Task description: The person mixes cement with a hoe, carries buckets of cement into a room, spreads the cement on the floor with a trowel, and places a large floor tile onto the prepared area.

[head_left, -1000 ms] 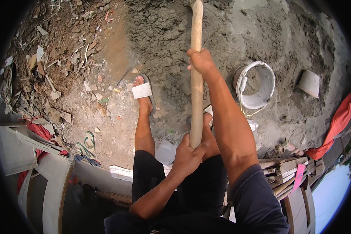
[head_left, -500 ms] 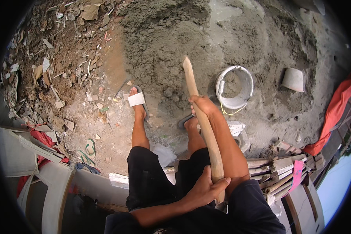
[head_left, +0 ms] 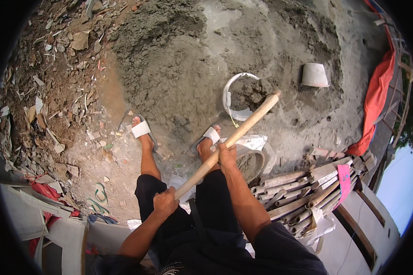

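Both my hands grip the long, pale wooden handle of a hoe (head_left: 243, 128), which slants from lower left to upper right. My left hand (head_left: 165, 202) is closed round its lower end, near my left thigh. Further up the shaft, my right hand (head_left: 227, 156) wraps it beside my right knee. At the far end, a clump of wet grey mortar (head_left: 257, 93) sits over the right part of a white bucket (head_left: 226, 98). The hoe's blade cannot be made out there. The handle and mortar hide part of the bucket's rim.
Wet mortar (head_left: 165, 82) spreads ahead of my sandalled feet. A small pale bucket (head_left: 315, 75) lies to the right. Rubble (head_left: 46, 87) covers the left ground. Bundled poles (head_left: 293, 195) lie near right, below a red-orange sheet (head_left: 377, 101). A round container (head_left: 252, 162) stands by my right knee.
The hoe's far end has swung right, from the mortar to over the bucket, with mortar now showing there. My left hand has moved left with the handle's lower end.
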Available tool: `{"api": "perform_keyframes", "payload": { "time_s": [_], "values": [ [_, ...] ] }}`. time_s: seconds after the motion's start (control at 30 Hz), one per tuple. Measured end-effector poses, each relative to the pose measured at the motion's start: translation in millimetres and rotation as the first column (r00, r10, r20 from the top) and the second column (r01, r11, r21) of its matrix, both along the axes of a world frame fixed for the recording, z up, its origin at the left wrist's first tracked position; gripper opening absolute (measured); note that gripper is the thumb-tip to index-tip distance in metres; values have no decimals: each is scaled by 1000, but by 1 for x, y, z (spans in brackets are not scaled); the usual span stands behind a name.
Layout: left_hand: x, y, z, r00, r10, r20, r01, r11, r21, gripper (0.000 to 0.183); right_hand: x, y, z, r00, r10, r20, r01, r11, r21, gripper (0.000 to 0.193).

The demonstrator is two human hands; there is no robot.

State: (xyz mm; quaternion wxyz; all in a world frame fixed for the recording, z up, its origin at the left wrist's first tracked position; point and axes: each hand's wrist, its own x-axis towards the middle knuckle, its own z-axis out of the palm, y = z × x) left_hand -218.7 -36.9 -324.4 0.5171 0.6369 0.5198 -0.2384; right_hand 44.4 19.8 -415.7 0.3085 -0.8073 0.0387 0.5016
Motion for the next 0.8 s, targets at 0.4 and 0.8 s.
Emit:
{"api": "perform_keyframes", "payload": {
  "time_s": [0.4,0.8],
  "values": [
    [15,-45,-94,922,346,172,-361,931,61,28,-7,36,-1,999,26,-22,-19,962,273,27],
    [92,127,-119,429,895,124,-849,446,-282,40,-65,271,-178,751,659,-33,-660,751,-14,32]
  ]
}}
